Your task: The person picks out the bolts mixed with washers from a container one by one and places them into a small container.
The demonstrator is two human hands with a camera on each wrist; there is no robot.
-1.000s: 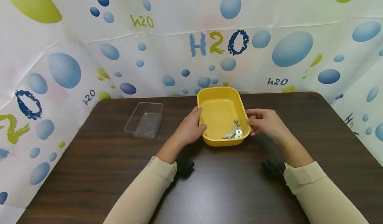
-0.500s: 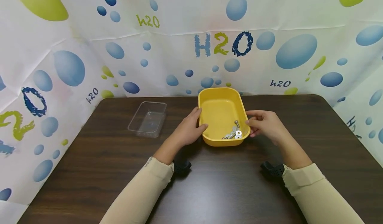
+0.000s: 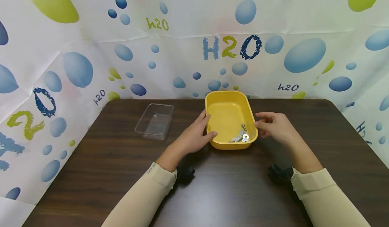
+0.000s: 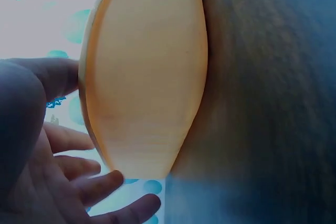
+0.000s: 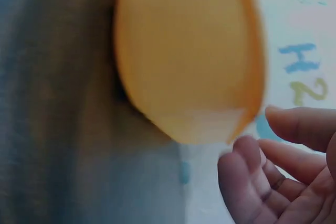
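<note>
Touching the yellow tray (image 3: 228, 114) at its left side: left hand (image 3: 194, 139), fingers loosely spread, thumb at rim. Right hand (image 3: 280, 128) just beside the right wall, fingers loosely bent, released; contact unclear. Tray sits toward the far edge of the dark table (image 3: 218, 190); bolt (image 3: 243, 127) and washers (image 3: 245, 136) inside, near right. Clear box (image 3: 155, 123) apart, left.

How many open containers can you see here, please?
2. A clear plastic box is on the left side of the table, and a yellow tray is to its right, between the left hand and the right hand. None seems hidden.
</note>
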